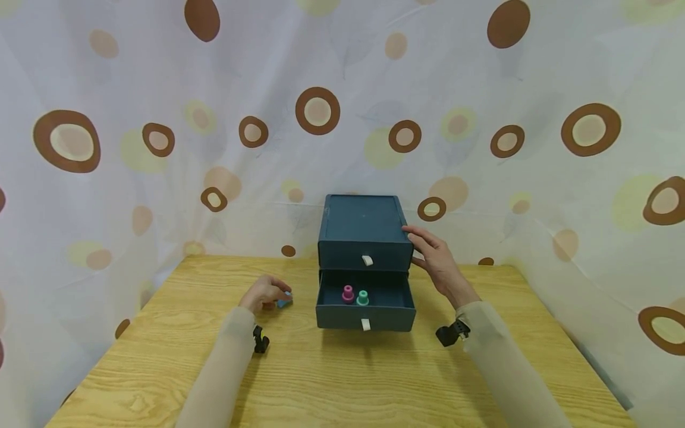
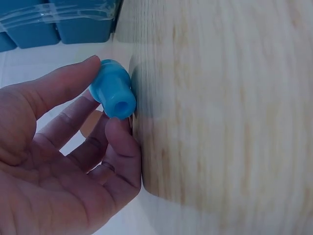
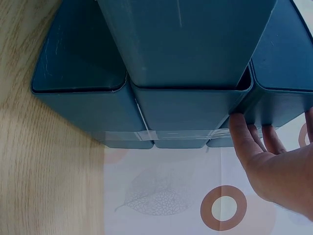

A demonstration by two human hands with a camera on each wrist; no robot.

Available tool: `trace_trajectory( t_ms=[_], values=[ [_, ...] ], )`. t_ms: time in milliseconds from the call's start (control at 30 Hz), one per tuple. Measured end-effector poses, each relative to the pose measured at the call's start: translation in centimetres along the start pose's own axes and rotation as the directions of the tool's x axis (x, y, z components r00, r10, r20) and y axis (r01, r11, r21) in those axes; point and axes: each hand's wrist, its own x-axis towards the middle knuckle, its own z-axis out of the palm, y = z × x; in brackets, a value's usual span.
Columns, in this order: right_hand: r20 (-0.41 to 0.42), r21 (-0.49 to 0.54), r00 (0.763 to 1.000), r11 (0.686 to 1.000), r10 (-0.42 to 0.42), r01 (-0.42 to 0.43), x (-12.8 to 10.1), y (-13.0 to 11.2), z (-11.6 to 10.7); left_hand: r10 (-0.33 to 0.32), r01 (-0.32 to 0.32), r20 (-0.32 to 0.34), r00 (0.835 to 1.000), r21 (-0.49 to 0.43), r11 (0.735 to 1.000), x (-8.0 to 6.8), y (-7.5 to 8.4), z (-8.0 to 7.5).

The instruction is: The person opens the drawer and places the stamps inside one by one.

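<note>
My left hand [image 1: 266, 293] is low over the table's left side, pinching a blue stepped peg with a hole in its end [image 2: 113, 90] between thumb and fingers. The peg is at the tabletop. Right of it stands a dark blue drawer cabinet [image 1: 364, 219] with white pull tabs. Its middle drawer [image 1: 342, 317] is pulled out and holds a pink peg [image 1: 348, 293] and a green peg [image 1: 363, 298]. With fingers extended, my right hand [image 1: 437, 259] touches the cabinet's upper right side; the right wrist view shows the fingertips against the top tier.
The wooden table [image 1: 299, 380] extends around the cabinet. Behind it hangs a white curtain [image 1: 353, 71] with brown rings and pale spots. The pulled-out drawer juts toward the front, hiding the cabinet's lower tier in the head view. Clear tape [image 3: 171, 134] runs across the cabinet's side.
</note>
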Motion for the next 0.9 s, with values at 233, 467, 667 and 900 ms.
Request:
trace_trajectory(
  t_ms=[233, 467, 667, 900],
  values=[
    [0.002, -0.001, 1.0, 1.0, -0.005, 0.005, 0.0, 0.0, 0.0, 0.001, -0.001, 0.014, 1.0, -0.007, 1.0, -0.2, 0.0, -0.2],
    [0.005, 0.004, 1.0, 1.0, 0.001, -0.001, 0.1, 0.1, -0.1, 0.052, -0.053, 0.054, 0.997, 0.007, 0.999, -0.5, 0.4, -0.7],
    [0.008, -0.002, 1.0, 1.0, -0.004, 0.004, 0.0, 0.1, -0.1, 0.109, -0.108, 0.103, 0.989, -0.018, 0.994, -0.9, 0.8, -0.9],
    [0.006, 0.004, 1.0, 1.0, -0.004, 0.004, 0.0, 0.1, -0.1, 0.152, -0.147, 0.125, 0.98, -0.052, 0.988, -1.2, 1.5, -1.0]
  ],
)
